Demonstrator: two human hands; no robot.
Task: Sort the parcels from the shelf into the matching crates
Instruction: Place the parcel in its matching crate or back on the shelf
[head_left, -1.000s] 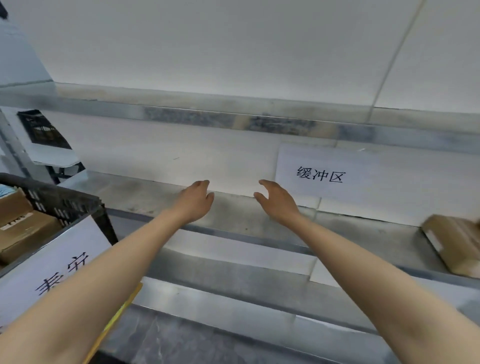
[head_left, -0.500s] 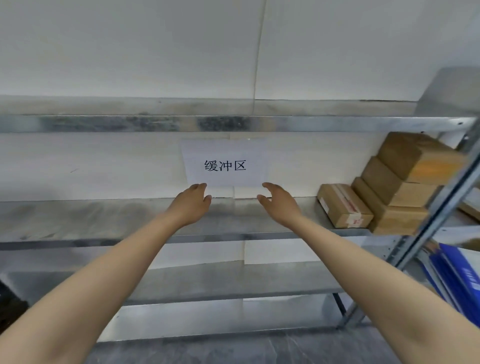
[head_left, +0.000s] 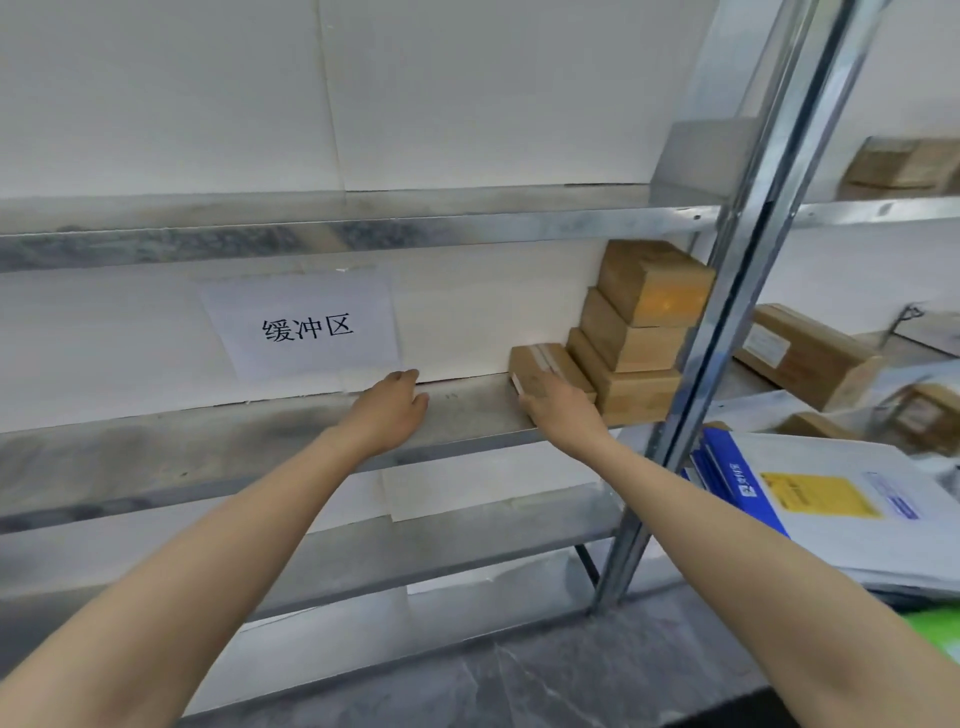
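Both my arms reach out over the metal shelf (head_left: 208, 441). My right hand (head_left: 561, 410) is at the near end of a small flat cardboard parcel (head_left: 545, 364) with a white tape strip, fingers relaxed and touching its front edge. Right of that parcel stands a stack of three brown boxes (head_left: 639, 332) against the shelf upright. My left hand (head_left: 392, 410) hovers open over the bare shelf, below a white paper sign (head_left: 304, 325) with black characters.
A slanted metal upright (head_left: 727, 332) divides this bay from the neighbouring one, where more brown boxes (head_left: 805, 353) lie. Blue and white mailer envelopes (head_left: 831, 499) are piled at lower right. Lower shelves (head_left: 415, 551) sit beneath, with dark floor below.
My view swung right, bringing the box stack closer to centre. My right hand moved right from the bare shelf onto the small flat parcel; my left hand followed to the right.
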